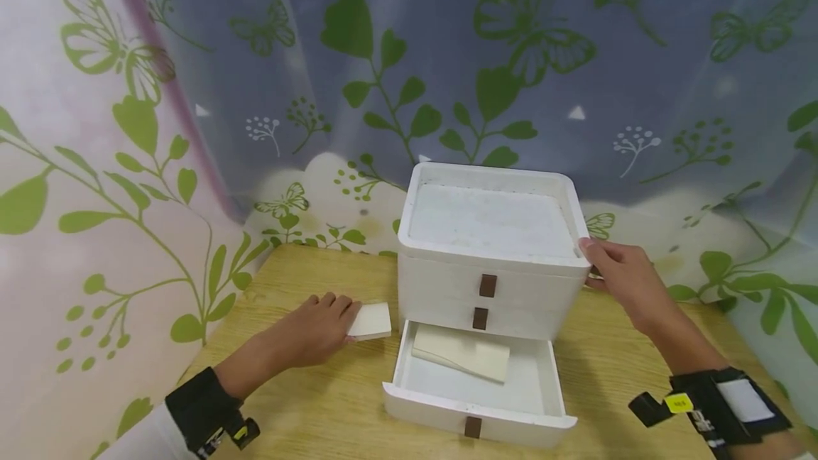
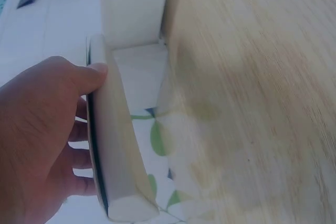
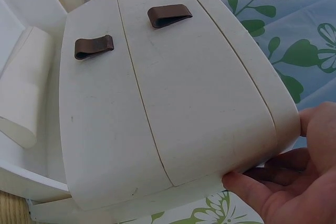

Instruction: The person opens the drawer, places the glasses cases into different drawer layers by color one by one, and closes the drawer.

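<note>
A white drawer unit (image 1: 441, 293) with brown pull tabs stands on the table, its bottom drawer (image 1: 517, 414) pulled out. Inside that drawer lies a cream folded pouch-like thing (image 1: 461, 353), also seen in the right wrist view. To the left of the unit, my left hand (image 1: 316, 329) holds a cream flat case (image 1: 372, 321) between thumb and fingers. A dark seam runs along the case (image 2: 118, 145) in the left wrist view; its exact kind I cannot tell. At the unit's upper right corner, my right hand (image 1: 623, 279) grips its side, thumb by the top rim.
The wooden table (image 1: 307, 403) extends around the unit. A shallow tray top (image 1: 492, 222) with a raised rim caps the unit. Behind and at both sides hangs a curtain (image 1: 396, 91) printed with leaves and butterflies. The two upper drawers are closed.
</note>
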Motion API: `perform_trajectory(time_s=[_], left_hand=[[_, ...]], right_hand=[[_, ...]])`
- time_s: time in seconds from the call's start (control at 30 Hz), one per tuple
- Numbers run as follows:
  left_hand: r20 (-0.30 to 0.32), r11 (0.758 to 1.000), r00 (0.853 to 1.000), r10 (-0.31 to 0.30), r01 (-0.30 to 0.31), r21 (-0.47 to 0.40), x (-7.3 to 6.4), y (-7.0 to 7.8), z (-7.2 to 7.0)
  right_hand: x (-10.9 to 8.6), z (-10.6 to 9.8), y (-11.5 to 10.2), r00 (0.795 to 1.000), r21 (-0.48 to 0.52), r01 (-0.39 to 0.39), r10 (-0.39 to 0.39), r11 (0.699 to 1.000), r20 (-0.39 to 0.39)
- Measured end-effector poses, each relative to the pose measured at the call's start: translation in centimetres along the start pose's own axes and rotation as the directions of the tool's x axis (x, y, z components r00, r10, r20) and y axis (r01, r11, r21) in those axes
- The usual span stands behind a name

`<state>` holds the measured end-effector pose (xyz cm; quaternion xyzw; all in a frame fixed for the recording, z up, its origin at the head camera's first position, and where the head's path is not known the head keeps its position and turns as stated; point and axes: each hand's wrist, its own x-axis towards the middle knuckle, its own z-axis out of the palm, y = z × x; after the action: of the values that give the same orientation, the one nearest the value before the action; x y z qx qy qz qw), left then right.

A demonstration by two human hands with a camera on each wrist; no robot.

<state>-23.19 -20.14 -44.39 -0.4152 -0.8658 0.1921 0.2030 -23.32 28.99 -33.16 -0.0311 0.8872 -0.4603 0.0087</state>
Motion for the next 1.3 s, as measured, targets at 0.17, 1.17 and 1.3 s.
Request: perform_trajectory(time_s=[0.17, 1.17, 1.3], left_hand=[[0.060, 0.988, 0.998, -0.008, 0.017, -0.152, 0.0, 0.1, -1.5], [0.156, 0.918, 0.946, 0.284, -0.222, -0.328, 10.8, 6.7, -7.7], [0.172, 0.916, 0.932, 0.320, -0.259, -0.306, 12.4, 8.0, -7.4]], right_hand=[[0.0, 0.0, -0.1, 1.000, -0.006, -0.011, 0.011, 1.000, 0.006], [0.1, 0.0, 0.3, 1.000, -0.015, 0.002, -0.002, 1.000, 0.004], [0.1, 0.0, 0.3, 1.000, -0.009, 0.000, 0.000, 1.000, 0.008]])
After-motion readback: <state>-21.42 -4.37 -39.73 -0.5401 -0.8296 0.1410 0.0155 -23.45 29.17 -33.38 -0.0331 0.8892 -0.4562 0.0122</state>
